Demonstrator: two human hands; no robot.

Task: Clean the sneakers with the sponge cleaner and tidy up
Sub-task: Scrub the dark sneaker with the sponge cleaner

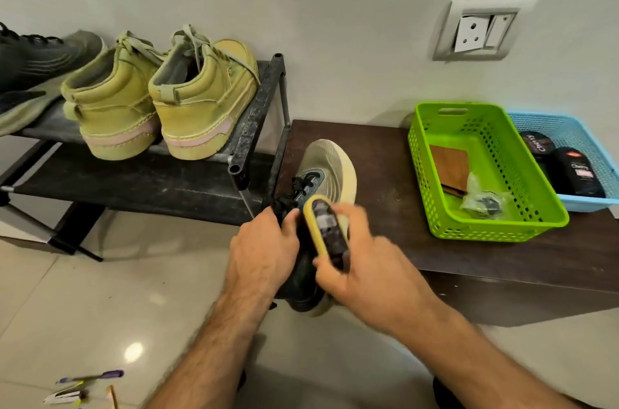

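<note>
Black-and-cream sneaker (326,167) gripped at its collar by left hand (264,249) — yellow-rimmed sponge cleaner (323,227) clasped in right hand (361,269), pressed just beside that grip.

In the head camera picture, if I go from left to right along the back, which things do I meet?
Dark sneaker → two olive high-top sneakers on the shoe rack → green basket → blue basket.

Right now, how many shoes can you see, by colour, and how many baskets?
Olive shoes on the rack: 2
Dark shoes, one on the rack, one held: 2
Green basket: 1
Blue basket: 1
Total: 4 shoes, 2 baskets
</note>
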